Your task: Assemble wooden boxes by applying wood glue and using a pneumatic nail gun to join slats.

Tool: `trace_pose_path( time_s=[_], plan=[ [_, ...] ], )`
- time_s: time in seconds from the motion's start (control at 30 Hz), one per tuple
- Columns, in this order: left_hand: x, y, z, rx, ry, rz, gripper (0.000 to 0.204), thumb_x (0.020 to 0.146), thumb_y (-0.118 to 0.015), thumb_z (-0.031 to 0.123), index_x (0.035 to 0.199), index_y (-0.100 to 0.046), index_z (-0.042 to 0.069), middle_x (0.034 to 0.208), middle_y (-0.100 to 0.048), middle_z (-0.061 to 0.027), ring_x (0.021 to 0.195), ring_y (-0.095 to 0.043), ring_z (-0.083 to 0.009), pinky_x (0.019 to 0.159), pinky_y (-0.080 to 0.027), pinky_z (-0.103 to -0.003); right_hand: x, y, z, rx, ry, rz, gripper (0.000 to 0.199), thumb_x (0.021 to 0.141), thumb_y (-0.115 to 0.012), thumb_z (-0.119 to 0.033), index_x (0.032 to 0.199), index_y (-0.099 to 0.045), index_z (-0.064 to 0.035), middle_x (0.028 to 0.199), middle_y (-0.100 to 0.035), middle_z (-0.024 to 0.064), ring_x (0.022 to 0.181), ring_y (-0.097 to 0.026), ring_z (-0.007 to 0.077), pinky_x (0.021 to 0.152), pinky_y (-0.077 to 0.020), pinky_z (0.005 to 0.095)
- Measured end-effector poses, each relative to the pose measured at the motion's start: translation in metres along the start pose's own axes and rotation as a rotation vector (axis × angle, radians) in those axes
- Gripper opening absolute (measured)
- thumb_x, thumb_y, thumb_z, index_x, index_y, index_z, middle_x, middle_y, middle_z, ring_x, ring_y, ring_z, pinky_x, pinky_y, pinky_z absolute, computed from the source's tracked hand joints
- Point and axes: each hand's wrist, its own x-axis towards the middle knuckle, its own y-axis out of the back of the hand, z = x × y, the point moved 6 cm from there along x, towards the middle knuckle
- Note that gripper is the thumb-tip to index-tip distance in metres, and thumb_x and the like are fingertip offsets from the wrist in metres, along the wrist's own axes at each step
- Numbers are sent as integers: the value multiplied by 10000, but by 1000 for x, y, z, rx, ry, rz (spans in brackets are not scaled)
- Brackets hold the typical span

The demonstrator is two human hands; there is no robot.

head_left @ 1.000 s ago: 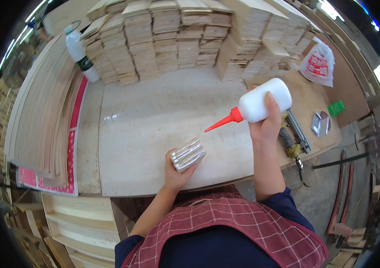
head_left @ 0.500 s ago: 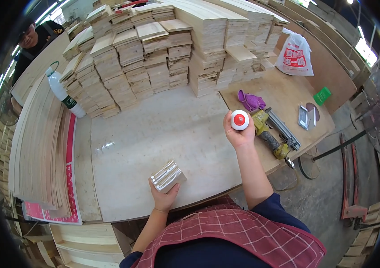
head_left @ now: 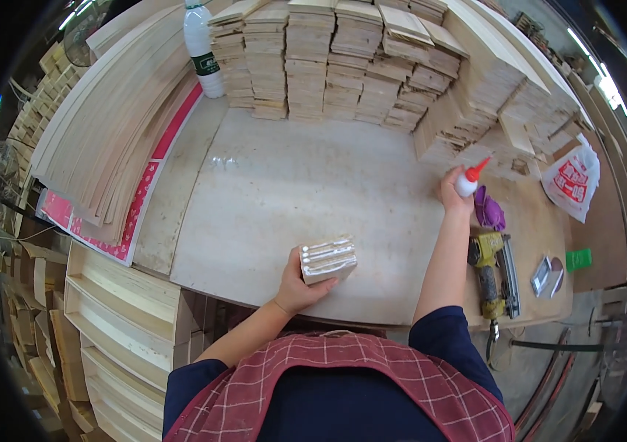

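Head view. Left hand point(head_left: 300, 286): fingers and thumb gripping a wooden block point(head_left: 328, 259), its upper face striped with white lines, over the table point(head_left: 313, 177). Right hand point(head_left: 452, 193): fingers wrapped round a white bottle point(head_left: 466, 185), red nozzle point(head_left: 479, 168) pointing away from the block. Just right of the right fingers: purple cloth point(head_left: 489, 210); right and nearer the body, nail gun point(head_left: 487, 283); farther right, bag point(head_left: 573, 179). Beyond both hands' fingers: wood stacks point(head_left: 313, 66). Well left of the left fingers: boards point(head_left: 118, 140).
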Motion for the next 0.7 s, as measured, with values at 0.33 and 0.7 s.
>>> trace_pose_path(
  time_s=[0.33, 0.7],
  plan=[
    [107, 0, -10, -153, 166, -71, 636, 628, -782, 100, 1148, -422, 34, 1078, -543, -73, 1009, -523, -166, 860, -434, -307, -75, 66, 38, -752, 49, -88, 337, 916, -367, -354, 950, -504, -48, 792, -584, 119, 731, -563, 237, 772, -466, 412],
    [271, -49, -75, -209, 194, -178, 641, 628, -756, 43, 1156, -394, 4, 1085, -532, -86, 1009, -509, -178, 858, -429, -310, -110, 71, 91, -1671, 386, -244, 209, 920, -438, -252, 922, -492, -50, 718, -530, 30, 555, -516, 98, 529, -461, 226]
  ],
)
